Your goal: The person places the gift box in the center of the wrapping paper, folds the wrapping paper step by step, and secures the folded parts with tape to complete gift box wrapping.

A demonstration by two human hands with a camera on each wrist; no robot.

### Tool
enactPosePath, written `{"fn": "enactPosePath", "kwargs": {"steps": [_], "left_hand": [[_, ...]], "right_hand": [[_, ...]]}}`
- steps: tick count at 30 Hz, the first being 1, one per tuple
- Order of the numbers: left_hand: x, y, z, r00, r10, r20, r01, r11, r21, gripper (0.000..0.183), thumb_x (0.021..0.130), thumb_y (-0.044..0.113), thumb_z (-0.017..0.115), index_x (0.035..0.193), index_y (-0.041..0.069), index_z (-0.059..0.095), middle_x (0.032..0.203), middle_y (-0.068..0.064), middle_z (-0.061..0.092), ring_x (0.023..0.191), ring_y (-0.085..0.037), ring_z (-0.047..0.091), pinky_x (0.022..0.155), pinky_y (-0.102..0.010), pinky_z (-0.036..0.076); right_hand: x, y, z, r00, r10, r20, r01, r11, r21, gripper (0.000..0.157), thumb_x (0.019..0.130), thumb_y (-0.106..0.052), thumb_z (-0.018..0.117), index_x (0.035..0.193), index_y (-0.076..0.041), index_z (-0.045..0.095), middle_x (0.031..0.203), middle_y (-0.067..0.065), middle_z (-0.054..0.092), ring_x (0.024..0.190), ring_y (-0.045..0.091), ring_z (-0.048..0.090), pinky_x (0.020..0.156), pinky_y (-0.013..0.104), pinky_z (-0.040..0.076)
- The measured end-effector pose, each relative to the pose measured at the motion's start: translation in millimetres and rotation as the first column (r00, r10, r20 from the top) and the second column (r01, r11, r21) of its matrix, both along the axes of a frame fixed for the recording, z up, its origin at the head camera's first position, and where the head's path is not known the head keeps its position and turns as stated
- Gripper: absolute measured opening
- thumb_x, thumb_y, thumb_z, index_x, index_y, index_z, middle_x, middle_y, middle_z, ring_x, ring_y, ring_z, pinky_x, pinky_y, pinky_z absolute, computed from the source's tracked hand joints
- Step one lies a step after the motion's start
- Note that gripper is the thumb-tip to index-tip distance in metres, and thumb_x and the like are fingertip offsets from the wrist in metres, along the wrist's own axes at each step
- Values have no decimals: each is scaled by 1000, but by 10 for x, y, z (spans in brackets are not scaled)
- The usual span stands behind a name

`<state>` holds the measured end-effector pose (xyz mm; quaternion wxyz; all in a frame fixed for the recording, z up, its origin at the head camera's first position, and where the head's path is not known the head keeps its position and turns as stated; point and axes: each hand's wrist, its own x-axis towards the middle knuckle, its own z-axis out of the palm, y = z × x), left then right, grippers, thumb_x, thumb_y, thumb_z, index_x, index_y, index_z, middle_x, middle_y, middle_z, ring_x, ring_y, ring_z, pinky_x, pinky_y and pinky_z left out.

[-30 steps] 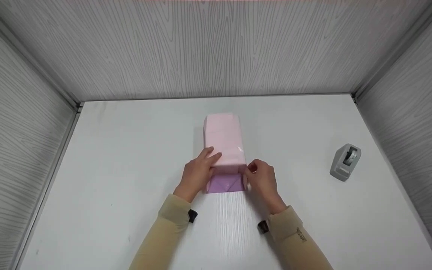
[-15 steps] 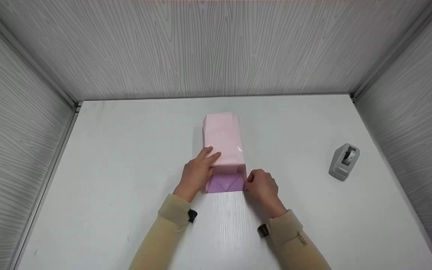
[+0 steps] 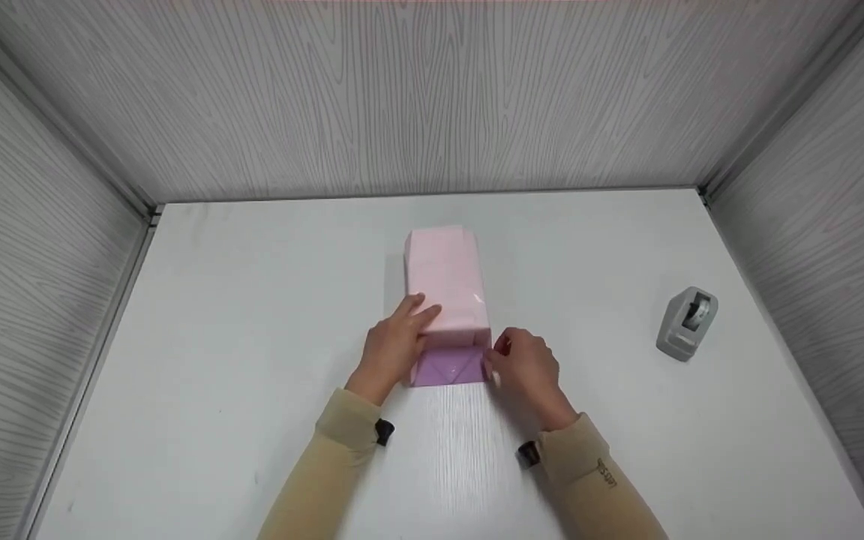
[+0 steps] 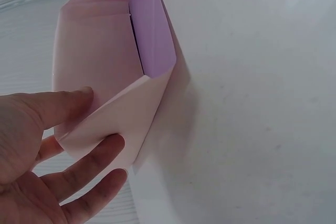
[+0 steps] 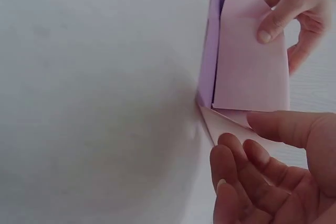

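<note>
A long pink paper package (image 3: 443,274) lies on the white table in the head view, its near end folded inward. From that end a purple flap (image 3: 448,367) with creased triangular corners spreads toward me. My left hand (image 3: 391,345) holds the package's left side, two fingers resting on its top. The left wrist view has its thumb (image 4: 79,100) against the end panel and other fingers outside the side fold. At the right near corner, my right hand (image 3: 528,367) pinches the pink side fold (image 5: 226,124) between thumb and curled fingers.
A grey tape dispenser (image 3: 687,324) stands to the right on the white table (image 3: 267,315). Grey wood-grain panels (image 3: 432,97) rise behind and at both sides. A small black wrist camera (image 3: 528,454) sits at each cuff.
My right hand slid down toward the near end of the side fold, then came slightly back up. My left hand and the package have stayed almost still.
</note>
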<state>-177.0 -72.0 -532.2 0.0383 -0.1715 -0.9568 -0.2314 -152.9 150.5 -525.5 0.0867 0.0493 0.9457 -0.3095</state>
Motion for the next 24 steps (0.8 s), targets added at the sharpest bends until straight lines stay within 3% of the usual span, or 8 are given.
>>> {"fn": "enactPosePath", "kwargs": {"steps": [9, 17, 24], "left_hand": [[4, 1, -4, 1000, 1, -10, 0, 1000, 18, 52, 89, 14, 73, 138, 24, 58, 146, -5, 46, 84, -35, 66, 73, -47, 54], [7, 6, 2, 1000, 2, -25, -3, 999, -32, 52, 89, 15, 74, 138, 24, 58, 145, -4, 46, 76, -32, 65, 67, -46, 55], [4, 1, -3, 1000, 2, -30, -3, 999, -33, 51, 89, 16, 74, 138, 24, 58, 145, -4, 47, 80, -33, 66, 69, -47, 55]], "right_hand": [[-74, -13, -12, 997, -10, -74, 8, 1000, -21, 10, 86, -18, 67, 77, -14, 65, 70, -2, 61, 64, 18, 56, 55, 35, 43], [-126, -41, -46, 981, -58, -187, 22, 982, -190, 12, 87, -15, 70, 79, -9, 63, 74, 1, 62, 67, 16, 55, 58, 31, 44], [-156, -7, -94, 989, -93, -115, 53, 948, -313, 13, 88, -14, 71, 81, -7, 62, 77, 5, 62, 63, 16, 60, 54, 29, 47]]}}
